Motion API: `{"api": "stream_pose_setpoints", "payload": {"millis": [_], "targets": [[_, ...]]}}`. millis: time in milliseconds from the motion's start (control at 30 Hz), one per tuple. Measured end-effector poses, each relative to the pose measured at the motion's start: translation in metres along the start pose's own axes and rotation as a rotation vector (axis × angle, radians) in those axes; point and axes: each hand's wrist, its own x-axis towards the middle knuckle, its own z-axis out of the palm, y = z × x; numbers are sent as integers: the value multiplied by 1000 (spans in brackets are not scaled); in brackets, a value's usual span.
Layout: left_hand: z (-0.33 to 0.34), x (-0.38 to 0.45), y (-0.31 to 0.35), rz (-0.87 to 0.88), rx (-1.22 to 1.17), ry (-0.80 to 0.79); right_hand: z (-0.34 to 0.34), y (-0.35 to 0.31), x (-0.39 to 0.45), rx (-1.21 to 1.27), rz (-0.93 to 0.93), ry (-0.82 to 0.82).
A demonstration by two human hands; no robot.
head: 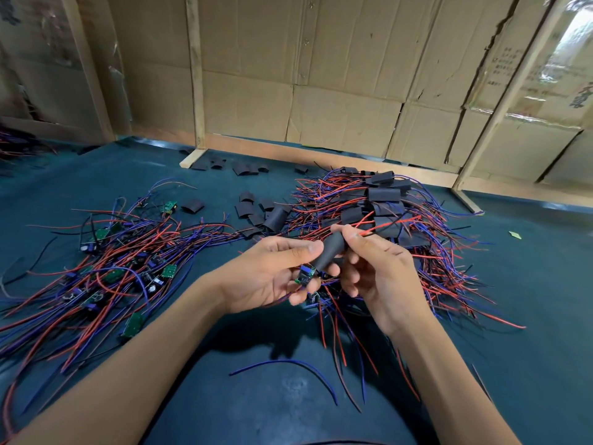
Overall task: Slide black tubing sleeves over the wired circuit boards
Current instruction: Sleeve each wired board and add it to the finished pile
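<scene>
My left hand (272, 273) holds a small green circuit board (305, 275) between its fingers, with the thumb lying on a black tubing sleeve (329, 253). The sleeve sits over the board's wires, its lower end just above the board. My right hand (373, 271) grips the sleeve's upper end and pinches the red and black wires (385, 224) that come out of it. A heap of bare wired boards (106, 271) lies to the left. To the right is a pile of sleeved boards (385, 200) with red and blue wires.
Loose black sleeves (248, 205) lie scattered on the dark green mat (288, 396) behind my hands, more near the wooden frame (195, 155). A single blue wire (288, 364) curves in front. Cardboard walls (321, 75) close off the back.
</scene>
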Motion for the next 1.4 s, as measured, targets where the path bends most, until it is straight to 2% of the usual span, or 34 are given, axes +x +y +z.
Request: {"api": "stream_pose_setpoints", "payload": {"millis": [400,667,900,1033,1200,1333,1400], "targets": [[-2,-1,2,-71,25,21,0,-3,1,-5,-53,115],[-3,-2,5,-207,9,-10,2,-1,2,19,-35,143],[-6,-3,5,-210,130,11,-7,-6,5,115,-62,160],[-7,1,5,-121,206,129,-4,-5,4,138,-71,148],[-4,21,33,132,382,412,6,7,3,40,-45,157],[16,58,78,354,879,424,13,28,2,-187,-71,106],[27,87,95,398,1095,430,12,39,1,-358,-133,83]]}}
